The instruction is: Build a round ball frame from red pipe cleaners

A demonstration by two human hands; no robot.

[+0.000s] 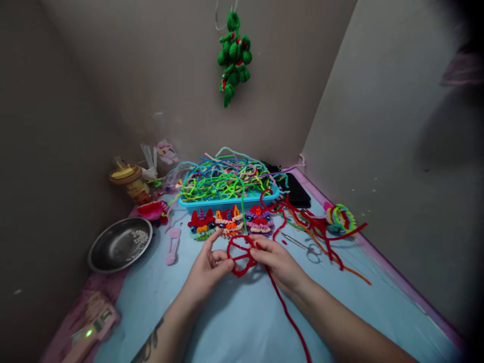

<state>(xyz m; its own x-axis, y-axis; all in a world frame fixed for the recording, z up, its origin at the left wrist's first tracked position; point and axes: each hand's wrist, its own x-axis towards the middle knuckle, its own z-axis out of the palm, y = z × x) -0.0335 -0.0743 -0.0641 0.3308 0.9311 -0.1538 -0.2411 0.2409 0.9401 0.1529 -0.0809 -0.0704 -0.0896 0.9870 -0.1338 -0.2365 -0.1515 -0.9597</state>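
Note:
A red pipe-cleaner ring (240,257) with spokes across it is held up between my two hands. My left hand (209,264) pinches its left edge between thumb and fingers, the index finger stretched upward. My right hand (278,259) grips the ring's right side, and its fingers partly cover the bars there. A long red pipe cleaner (286,310) trails from under my right hand toward the front edge of the view. Just behind the ring stand three small pipe-cleaner animal faces: a red one (202,222), an orange one (229,222) and a purple one (259,221).
A blue tray (223,203) full of colorful pipe cleaners stands at the back. Scissors (302,246) and loose red and orange stems (325,237) lie right. On the left are a metal bowl (117,247), a pink clip (173,247) and a pink device (96,322) with a green light.

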